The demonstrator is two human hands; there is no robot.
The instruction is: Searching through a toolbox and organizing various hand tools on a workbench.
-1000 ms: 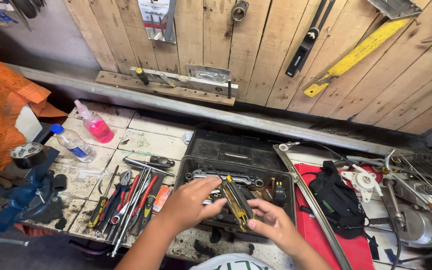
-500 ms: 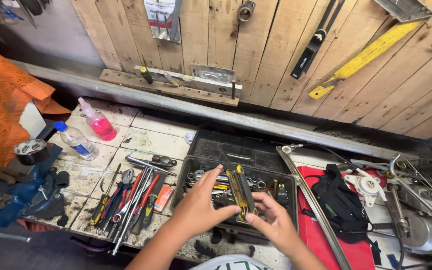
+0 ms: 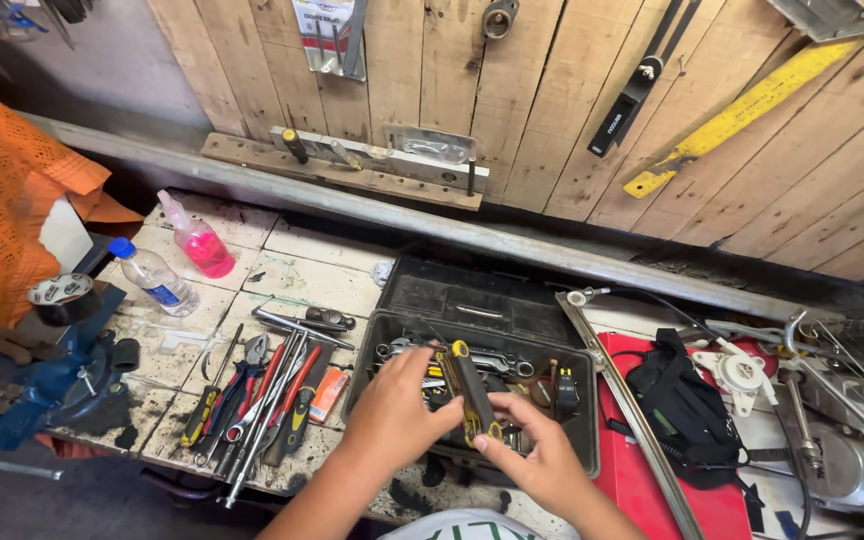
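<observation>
Both hands worked a yellow-and-black folding key set (image 3: 472,395) over the open black toolbox (image 3: 472,300). Left hand (image 3: 392,415) fingers pinched its upper body to steady it; right hand (image 3: 537,455) fingers pinched the lower end, likely for leverage. Pliers and screwdrivers (image 3: 257,395) lay fanned on the counter (image 3: 302,275) to the left, within reach.

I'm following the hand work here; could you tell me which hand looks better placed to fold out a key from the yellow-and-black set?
Probably the left hand: the right hand pinches the key set at its lower end, while the left's fingers lie across its side.
</observation>
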